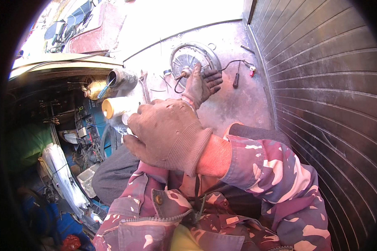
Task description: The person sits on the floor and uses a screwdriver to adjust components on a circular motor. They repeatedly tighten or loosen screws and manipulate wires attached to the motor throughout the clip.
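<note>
My left hand [202,85], in a soiled glove, reaches forward palm up with fingers apart, in front of a round metal housing [184,56]. Its thumb is beside the housing's centre fitting with a dark cable; whether it touches cannot be told. My gloved right hand [161,134] crosses in the foreground, fingers curled at a small white object, mostly hidden. Just behind it lies a white container [115,106] with a yellow lid. A wrench [145,88] lies left of the housing; a dark-handled screwdriver [236,79] and a small red-and-white part [251,70] on the cable lie right.
The metal work surface [238,104] meets a dark ribbed wall [322,92] on the right. At left are a metal cylinder [127,81], a dirty yellow jug [95,89], a wooden ledge [71,62] and cluttered gear with hoses and white sheeting [63,171] below it.
</note>
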A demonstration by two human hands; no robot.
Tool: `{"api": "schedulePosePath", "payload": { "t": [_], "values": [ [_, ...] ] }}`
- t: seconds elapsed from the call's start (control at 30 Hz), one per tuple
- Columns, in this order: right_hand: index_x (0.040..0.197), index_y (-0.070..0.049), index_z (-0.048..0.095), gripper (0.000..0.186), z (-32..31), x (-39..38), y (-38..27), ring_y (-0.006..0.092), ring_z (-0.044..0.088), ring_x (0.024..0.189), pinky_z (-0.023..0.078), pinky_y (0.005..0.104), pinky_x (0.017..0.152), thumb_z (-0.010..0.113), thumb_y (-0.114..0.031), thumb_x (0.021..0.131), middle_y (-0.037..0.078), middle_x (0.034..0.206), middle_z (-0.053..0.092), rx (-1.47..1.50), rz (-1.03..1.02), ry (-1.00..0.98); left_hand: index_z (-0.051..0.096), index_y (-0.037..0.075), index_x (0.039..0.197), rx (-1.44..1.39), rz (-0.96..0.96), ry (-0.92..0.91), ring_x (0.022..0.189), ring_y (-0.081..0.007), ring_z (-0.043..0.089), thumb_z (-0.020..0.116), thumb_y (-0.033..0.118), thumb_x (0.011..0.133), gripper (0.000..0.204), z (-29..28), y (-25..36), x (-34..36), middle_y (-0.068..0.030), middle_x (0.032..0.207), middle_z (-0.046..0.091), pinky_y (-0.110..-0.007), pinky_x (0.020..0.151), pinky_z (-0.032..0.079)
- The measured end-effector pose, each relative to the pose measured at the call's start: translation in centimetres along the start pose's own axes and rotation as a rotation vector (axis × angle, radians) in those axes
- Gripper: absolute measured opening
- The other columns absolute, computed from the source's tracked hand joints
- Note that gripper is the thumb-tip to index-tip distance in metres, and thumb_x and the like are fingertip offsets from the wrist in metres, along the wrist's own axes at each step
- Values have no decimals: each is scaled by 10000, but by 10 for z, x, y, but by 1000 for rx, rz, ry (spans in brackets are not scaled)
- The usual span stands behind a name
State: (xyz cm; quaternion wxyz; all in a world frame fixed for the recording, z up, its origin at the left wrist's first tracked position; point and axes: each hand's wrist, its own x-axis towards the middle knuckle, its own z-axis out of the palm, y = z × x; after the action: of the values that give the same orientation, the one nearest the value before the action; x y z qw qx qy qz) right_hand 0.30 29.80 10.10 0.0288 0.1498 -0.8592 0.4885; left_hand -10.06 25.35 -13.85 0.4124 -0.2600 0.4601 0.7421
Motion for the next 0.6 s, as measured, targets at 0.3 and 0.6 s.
{"api": "schedulePosePath", "payload": {
  "t": [0.3,0.6],
  "values": [
    [890,-48,777,340,1,2,-2,337,752,873,593,477,764,646,-360,918,163,894,759,22,-4,-7,648,30,1059,35,-125,29,696,-245,676,479,342,1113,359,-12,20,12,-102,832,696,-355,619,577],
    [879,-36,776,330,3,3,-4,354,750,861,588,481,772,644,-338,893,172,872,756,19,-12,21,630,-8,1168,-173,-209,-147,865,-264,687,462,500,1108,539,-12,1,16,-141,1022,687,-410,712,592]
  ]
}}
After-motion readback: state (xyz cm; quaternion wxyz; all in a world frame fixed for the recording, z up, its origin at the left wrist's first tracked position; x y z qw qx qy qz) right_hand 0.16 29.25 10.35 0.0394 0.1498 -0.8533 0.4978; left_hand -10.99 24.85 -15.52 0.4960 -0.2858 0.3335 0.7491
